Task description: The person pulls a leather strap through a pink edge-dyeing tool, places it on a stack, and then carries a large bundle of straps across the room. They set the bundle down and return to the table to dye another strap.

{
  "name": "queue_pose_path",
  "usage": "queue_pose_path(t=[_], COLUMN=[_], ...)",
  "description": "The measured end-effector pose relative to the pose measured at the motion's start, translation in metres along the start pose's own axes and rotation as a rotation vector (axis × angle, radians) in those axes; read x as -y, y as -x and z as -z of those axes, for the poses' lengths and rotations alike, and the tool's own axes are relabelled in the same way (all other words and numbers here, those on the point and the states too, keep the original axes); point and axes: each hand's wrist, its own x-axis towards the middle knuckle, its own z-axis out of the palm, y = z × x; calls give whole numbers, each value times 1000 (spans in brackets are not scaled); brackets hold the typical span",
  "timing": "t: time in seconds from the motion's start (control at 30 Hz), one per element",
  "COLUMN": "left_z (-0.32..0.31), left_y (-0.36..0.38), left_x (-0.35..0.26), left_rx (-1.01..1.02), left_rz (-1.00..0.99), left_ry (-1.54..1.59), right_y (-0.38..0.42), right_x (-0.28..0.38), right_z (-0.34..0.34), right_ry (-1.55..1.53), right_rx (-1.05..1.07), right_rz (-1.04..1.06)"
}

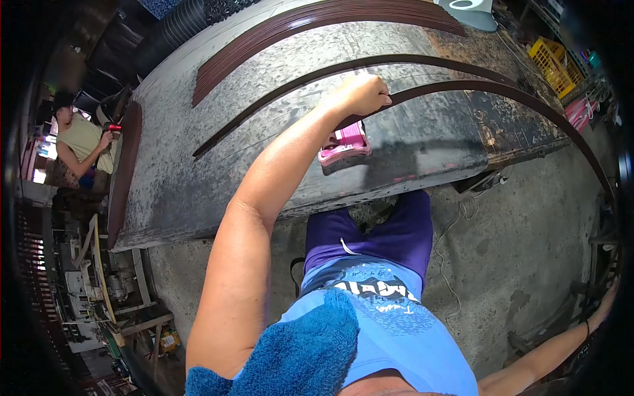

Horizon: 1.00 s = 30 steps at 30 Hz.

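My left hand (363,96) is closed in a fist over the table, gripping a long dark brown strap (489,86) near one end. From there the strap runs right in a curve, passes beyond the table edge and hangs down at the far right. Below my left wrist sits a pink, dark-topped block-like object (347,142), partly covered by the arm. My right arm reaches out to the lower right; my right hand (604,305) is at the dark frame edge, its fingers hidden. A second dark strap (290,84) lies farther back on the table.
The worn grey table (422,152) carries a stack of brown strips (317,25) at the back and a brown piece (125,171) along its left end. Another person (82,142) holds a red tool at left. A yellow crate (555,66) stands right; a cord (449,264) lies on the floor.
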Motion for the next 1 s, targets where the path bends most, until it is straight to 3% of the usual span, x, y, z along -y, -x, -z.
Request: queue_pose_path(t=[0.43, 1.0], left_z=[-18, -9], left_y=[-2, 18], left_x=[10, 25], left_rx=[-51, 27], left_rz=[-83, -23], left_ry=[27, 5], right_y=[-10, -19], right_x=[71, 118], right_z=[48, 72], right_ry=[-2, -6], right_rx=[-2, 11], right_rz=[-59, -92])
